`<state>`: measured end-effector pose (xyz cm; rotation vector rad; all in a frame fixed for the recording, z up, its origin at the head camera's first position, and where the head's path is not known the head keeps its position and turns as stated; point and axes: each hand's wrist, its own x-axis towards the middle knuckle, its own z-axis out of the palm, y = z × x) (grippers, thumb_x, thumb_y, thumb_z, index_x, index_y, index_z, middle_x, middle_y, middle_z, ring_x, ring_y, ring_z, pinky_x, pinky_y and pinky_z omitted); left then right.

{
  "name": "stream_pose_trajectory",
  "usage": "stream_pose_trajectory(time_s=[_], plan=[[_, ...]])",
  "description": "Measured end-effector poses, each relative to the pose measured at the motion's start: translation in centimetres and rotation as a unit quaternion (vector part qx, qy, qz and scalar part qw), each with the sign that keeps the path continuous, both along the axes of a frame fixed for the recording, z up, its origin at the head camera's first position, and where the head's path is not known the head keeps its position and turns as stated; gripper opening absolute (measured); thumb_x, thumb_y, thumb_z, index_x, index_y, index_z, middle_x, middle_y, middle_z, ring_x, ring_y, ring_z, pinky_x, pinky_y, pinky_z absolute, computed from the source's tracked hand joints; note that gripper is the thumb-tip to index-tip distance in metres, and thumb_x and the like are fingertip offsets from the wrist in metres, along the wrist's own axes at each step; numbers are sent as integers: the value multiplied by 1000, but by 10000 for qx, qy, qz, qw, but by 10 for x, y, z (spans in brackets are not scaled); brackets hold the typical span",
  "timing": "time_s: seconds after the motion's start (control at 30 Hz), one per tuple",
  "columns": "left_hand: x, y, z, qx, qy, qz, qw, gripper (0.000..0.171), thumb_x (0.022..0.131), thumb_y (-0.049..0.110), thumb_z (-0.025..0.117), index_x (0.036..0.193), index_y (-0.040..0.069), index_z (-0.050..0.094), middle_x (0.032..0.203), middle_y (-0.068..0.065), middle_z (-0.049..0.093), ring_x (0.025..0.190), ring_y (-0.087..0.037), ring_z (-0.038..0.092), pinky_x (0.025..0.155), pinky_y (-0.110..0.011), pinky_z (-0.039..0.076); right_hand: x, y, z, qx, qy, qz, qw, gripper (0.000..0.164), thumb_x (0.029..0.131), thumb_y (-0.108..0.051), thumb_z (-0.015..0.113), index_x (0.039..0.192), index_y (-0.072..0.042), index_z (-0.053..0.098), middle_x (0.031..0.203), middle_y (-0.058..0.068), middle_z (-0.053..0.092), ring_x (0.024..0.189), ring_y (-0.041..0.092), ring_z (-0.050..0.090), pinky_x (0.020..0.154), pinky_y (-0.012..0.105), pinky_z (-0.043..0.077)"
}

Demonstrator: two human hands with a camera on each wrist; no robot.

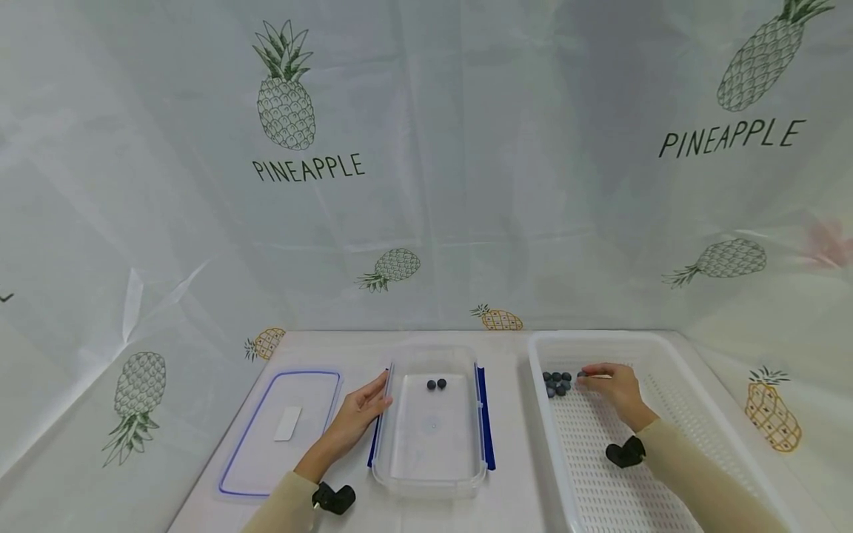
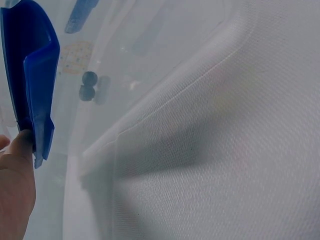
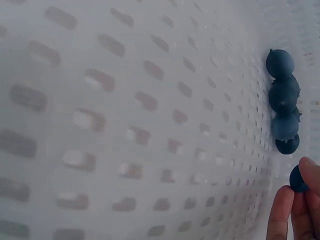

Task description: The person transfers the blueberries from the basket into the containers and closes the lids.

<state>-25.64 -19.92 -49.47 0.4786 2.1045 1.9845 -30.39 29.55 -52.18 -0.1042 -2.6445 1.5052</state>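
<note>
In the head view, my right hand (image 1: 614,389) pinches a blueberry (image 3: 299,179) between thumb and fingertips, inside the white perforated basket (image 1: 546,444). Several more blueberries (image 1: 557,383) sit clustered against the basket's left wall, just left of that hand. My left hand (image 1: 356,414) holds the left side of a clear plastic container (image 1: 426,485), by its blue side latch (image 2: 40,85). Two blueberries (image 1: 436,384) lie side by side toward the far end of the container. In the left wrist view only part of the left hand (image 2: 17,185) shows, touching the latch.
A clear lid with a blue rim (image 1: 229,463) lies on the white table (image 1: 513,503), left of the container. On it is a small white rectangle (image 1: 288,423). A second blue latch (image 1: 488,437) hangs outward on the container's right. A pineapple-print sheet (image 1: 426,185) rises behind.
</note>
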Motion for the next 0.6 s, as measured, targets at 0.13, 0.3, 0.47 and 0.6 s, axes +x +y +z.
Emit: stream_pose_trajectory(time_s=[0.13, 0.3, 0.47, 0.6], plan=[[-8, -2, -15, 66, 74, 167, 9998, 60, 93, 13, 54, 144, 3, 25, 149, -7, 21, 135, -27, 24, 98, -18, 34, 1, -2, 4, 1, -67, 3, 10000, 42, 81, -20, 72, 110, 8, 62, 111, 24, 59, 105, 31, 51, 77, 31, 48], [-12, -4, -26, -26, 183, 299, 9994, 60, 92, 18, 57, 143, 7, 29, 149, -3, 24, 133, -21, 28, 98, -18, 35, 4, -5, 9, -65, 33, 65, 10000, 41, 81, -20, 71, 109, 9, 62, 114, 25, 58, 107, 33, 50, 74, 26, 50], [-11, -4, -25, -64, 185, 328, 9993, 60, 92, 18, 57, 143, 7, 29, 149, -3, 25, 133, -21, 28, 98, -19, 35, 9, -9, 14, -169, 127, 223, 9995, 41, 82, -21, 71, 111, 7, 62, 112, 23, 60, 102, 28, 54, 76, 27, 52], [-11, -3, -25, -51, 182, 287, 9994, 62, 92, 19, 57, 144, 5, 28, 149, -4, 23, 134, -23, 26, 98, -19, 34, 13, -13, 21, -246, 130, 346, 9990, 41, 83, -23, 69, 112, 6, 62, 110, 20, 61, 99, 20, 55, 81, 33, 51]])
